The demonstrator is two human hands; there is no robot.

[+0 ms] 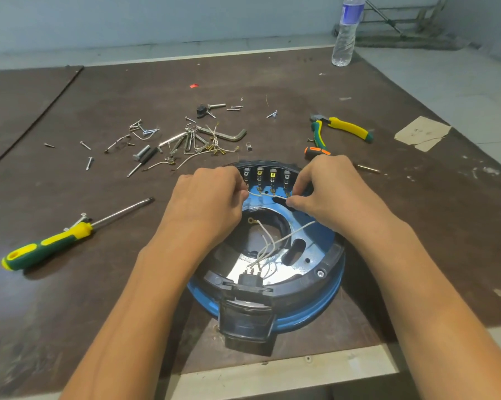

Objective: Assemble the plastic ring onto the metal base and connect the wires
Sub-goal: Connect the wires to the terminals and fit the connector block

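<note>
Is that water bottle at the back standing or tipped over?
Upright: the water bottle stands on its base, neck pointing up; its cap is cut off by the frame.

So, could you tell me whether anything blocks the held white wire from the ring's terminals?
Nothing visible does: the left hand and right hand pinch the white wire stretched right at the terminals on the plastic ring.

Two bare hands over blue metal base (327, 301) on dark table (272, 82). Black plastic ring (328, 265) seated on base. Left hand (206, 203) and right hand (327, 192) pinch white wire (268, 195) stretched between them, just below terminal row (268, 176). Screwdriver (55, 241) left; pliers (338, 131), loose screws (156, 140) beyond.
</note>
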